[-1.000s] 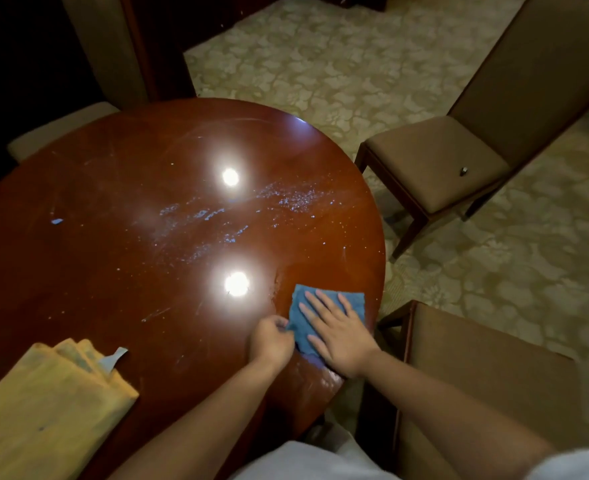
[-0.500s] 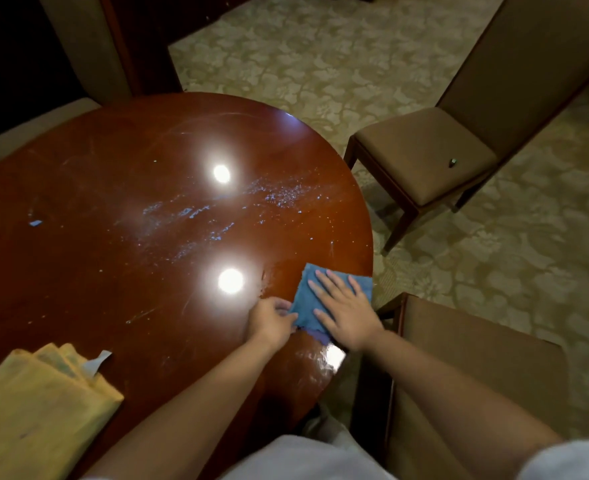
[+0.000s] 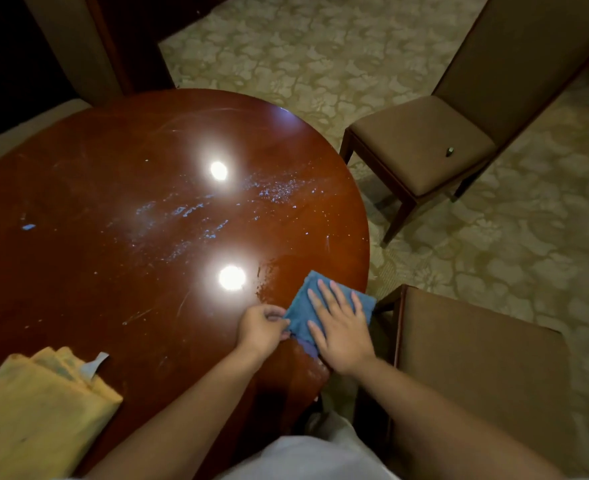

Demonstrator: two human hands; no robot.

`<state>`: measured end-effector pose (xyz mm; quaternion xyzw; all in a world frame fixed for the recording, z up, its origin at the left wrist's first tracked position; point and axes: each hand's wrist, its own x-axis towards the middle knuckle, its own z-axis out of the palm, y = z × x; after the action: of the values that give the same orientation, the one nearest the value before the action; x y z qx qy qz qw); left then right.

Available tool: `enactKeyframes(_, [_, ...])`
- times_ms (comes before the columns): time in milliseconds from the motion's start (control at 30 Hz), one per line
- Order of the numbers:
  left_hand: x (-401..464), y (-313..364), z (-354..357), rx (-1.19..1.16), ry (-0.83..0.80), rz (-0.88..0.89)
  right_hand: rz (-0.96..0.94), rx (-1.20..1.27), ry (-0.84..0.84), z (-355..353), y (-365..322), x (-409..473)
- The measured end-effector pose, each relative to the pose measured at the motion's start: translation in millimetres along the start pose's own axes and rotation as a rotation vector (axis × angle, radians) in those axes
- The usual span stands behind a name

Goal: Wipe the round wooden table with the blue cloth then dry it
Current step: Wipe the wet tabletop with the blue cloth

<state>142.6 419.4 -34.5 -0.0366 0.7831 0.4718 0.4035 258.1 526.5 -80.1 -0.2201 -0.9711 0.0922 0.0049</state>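
The blue cloth [image 3: 324,306] lies folded at the counter's [image 3: 113,202] 4 o'clock edge, its long axis running from 11 toward 5 o'clock, one corner jutting past the rim. The right hand [image 3: 341,327] presses flat on it with fingers straight, hiding much of it. The left hand [image 3: 261,325] pinches its near-left edge. A yellow cloth [image 3: 36,410] at 7 o'clock is cut off by the frame.

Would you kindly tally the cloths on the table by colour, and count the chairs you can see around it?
Blue cloths: 1, the blue cloth under the right hand, its corner pinched by the left hand
Yellow cloths: 1, the yellow cloth, folded at the table's near left edge
Chairs: 3
Total: 5
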Motion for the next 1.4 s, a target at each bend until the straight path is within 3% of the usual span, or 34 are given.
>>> enactKeyframes(100, [-1.4,7.9,5.2,0.05,0.002,0.064,-0.071,-0.041,-0.025,-2.3,19.4,13.9])
enactKeyframes(233, [-11.8,1.4,1.6,-0.016,0.016,0.053,0.135,0.025,0.045,6.6,-21.9,-8.7])
enactKeyframes(367, [-17.5,-15.0,-9.4,-0.008,0.029,0.013,0.202,0.072,0.055,11.2,-61.9,-36.9])
enactKeyframes(433, [-17.5,-16.0,-12.8,-0.004,0.031,0.015,0.143,0.04,0.062,13.0,-50.9,-33.8])
enactKeyframes(600, [-18.9,-19.2,-17.4,0.043,-0.004,0.013,-0.207,-0.109,-0.023,-0.2,1.3,-12.8])
enactKeyframes(833, [-21.2,-28.9,-31.1,-0.007,0.055,0.012,0.133,0.031,0.018,12.8,-61.4,-28.8])
enactKeyframes(1000, [-27.6,-26.9,-45.4,0.028,0.044,0.028,-0.201,-0.123,-0.07,1.3,-29.5,-4.1])
enactKeyframes(1167, [-34.2,-41.1,-57.4,0.081,0.177,0.129,-0.131,-0.016,-0.064,8.9,-72.8,-15.8])
enactKeyframes(1267, [-42.6,-59.3,-73.3,0.229,0.23,0.245,-0.317,0.015,-0.066,11.3,-91.3,-29.4])
enactKeyframes(1400, [-40.1,-65.1,-87.5,0.196,0.279,0.211,-0.47,-0.046,-0.099,6.4,-79.7,12.1])
